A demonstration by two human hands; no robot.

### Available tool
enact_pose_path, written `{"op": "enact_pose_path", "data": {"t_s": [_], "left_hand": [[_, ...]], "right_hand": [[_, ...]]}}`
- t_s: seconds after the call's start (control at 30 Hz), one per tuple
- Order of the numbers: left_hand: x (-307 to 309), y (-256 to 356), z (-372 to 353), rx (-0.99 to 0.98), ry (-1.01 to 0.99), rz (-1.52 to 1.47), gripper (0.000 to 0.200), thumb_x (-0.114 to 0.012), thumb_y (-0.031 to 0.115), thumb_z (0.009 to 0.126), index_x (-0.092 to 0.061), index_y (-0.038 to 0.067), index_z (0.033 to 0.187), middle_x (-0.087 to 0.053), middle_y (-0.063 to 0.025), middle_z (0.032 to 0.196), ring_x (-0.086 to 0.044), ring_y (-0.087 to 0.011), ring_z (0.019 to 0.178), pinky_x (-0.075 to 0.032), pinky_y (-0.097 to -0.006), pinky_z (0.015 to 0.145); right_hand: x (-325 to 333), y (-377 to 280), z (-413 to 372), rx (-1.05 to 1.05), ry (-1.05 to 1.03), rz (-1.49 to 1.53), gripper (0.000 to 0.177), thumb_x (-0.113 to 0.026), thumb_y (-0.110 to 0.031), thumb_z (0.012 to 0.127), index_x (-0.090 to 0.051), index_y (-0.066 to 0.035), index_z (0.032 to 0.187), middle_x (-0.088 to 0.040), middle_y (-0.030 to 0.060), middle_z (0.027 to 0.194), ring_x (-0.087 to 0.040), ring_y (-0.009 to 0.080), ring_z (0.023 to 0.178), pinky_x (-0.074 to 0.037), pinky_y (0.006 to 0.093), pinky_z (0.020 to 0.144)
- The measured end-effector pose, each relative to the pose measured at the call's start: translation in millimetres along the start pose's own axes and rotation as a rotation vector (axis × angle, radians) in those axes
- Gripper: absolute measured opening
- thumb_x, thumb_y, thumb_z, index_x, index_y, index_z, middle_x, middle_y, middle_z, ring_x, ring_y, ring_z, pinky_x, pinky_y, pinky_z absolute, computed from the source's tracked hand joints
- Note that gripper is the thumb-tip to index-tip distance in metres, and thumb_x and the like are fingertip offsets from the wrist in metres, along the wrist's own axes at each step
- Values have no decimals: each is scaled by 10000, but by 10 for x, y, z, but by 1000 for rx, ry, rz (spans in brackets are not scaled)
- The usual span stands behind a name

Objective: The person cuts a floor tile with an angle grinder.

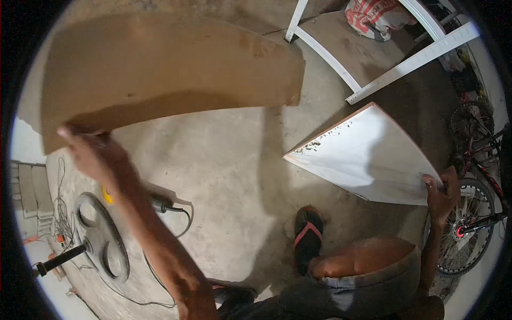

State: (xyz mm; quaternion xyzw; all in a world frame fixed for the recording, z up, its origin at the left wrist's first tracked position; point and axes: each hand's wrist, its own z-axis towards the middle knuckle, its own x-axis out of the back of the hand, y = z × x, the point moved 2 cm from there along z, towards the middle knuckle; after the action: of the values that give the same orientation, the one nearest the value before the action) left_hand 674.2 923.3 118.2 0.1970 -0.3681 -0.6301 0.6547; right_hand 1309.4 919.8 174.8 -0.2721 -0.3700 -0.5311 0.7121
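Observation:
My left hand (98, 156) is closed on the lower left edge of a large brown board (170, 64), a thin flat sheet that spans the upper left of the head view. In my right hand (444, 194) is the right edge of a white panel (368, 154). This panel tilts over the floor, with one corner pointing left and another up. Dark specks mark its upper left edge, and a brown rim runs along that side. The two sheets are apart. The fingers behind each sheet are partly hidden.
A white metal frame (330, 58) stands at the upper right, near a red-and-white sack (376, 18). A bicycle (472, 208) is at the right. On the floor at left are a corded power tool (160, 204), a grey looped object (120, 256) and tangled cable (63, 213).

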Motion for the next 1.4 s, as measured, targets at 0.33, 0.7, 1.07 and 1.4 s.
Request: {"op": "enact_pose_path", "data": {"t_s": [0.33,0.7,1.07,1.4], "left_hand": [[117,-565,2059,-392,-440,-258,423,-451,237,993,-502,24,1354,-554,-162,1331,-504,-277,1256,-393,-368,1059],[-1264,-921,339,483,-612,-435,504,-609,483,916,-657,-2,1048,-637,-67,918,-548,-207,816,-475,-362,783],[-1507,-2252,-521,464,-538,283,588,-620,544,844,-668,-33,945,-686,-230,885,-669,-383,871,-508,-455,779],[-1553,-2962,-476,150,-892,576,509,-656,373,880,-600,-62,1137,-698,-172,971,-680,-272,864,-523,-388,740]], "right_hand": [[-10,63,-42,-54,-75,-47,416,-798,-360,762,-558,-26,825,-530,132,745,-529,300,658,-417,417,605],[-55,251,-218,-1,-67,-266,497,-646,-403,889,-587,25,1135,-627,253,1046,-608,423,961,-465,431,839],[-101,606,-232,-152,-103,-153,475,-670,-327,890,-590,43,1176,-665,202,1090,-637,284,925,-499,399,809],[-63,461,-260,-413,-173,184,475,-624,-257,940,-529,26,1309,-603,244,1225,-594,314,1059,-468,411,915]]}}
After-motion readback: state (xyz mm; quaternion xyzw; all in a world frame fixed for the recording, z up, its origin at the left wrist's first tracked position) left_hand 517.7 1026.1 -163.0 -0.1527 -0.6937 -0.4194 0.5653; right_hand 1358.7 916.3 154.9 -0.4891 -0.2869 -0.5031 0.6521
